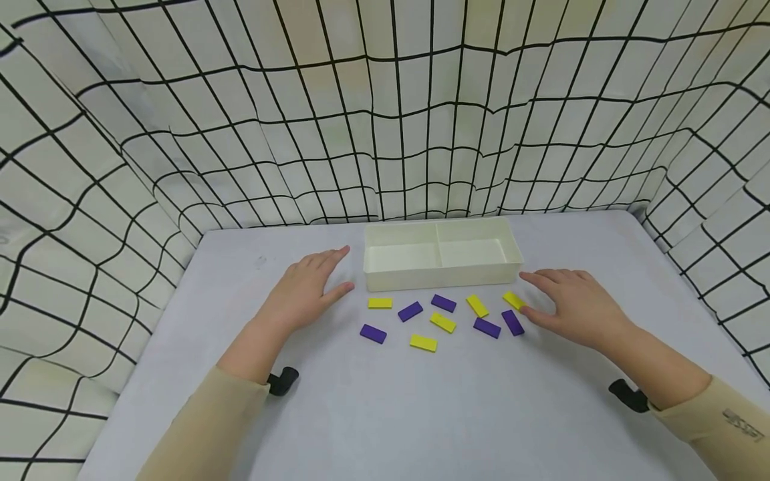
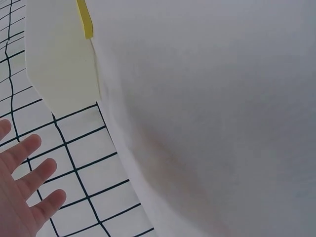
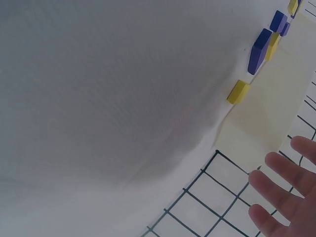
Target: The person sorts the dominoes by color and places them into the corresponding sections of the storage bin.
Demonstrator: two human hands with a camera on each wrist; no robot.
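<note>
A white box (image 1: 385,280) with two bare compartments stands at the back of the table. In front of it lie several yellow blocks (image 1: 424,343) and several purple blocks (image 1: 373,334), flat and scattered. My left hand (image 1: 303,287) hovers left of the box with fingers spread and nothing in it. On the other side, my right hand (image 1: 571,304) is held with fingers extended, its thumb beside a yellow block (image 1: 513,300) and a purple block (image 1: 512,323). Spread fingers (image 3: 276,192) also show in the right wrist view, and the left fingers (image 2: 42,173) in the left wrist view.
A white cloth covers the table (image 1: 385,414). Black grid netting (image 1: 397,133) rises behind it and along both sides, over pale panels. A black wrist mount shows at each sleeve.
</note>
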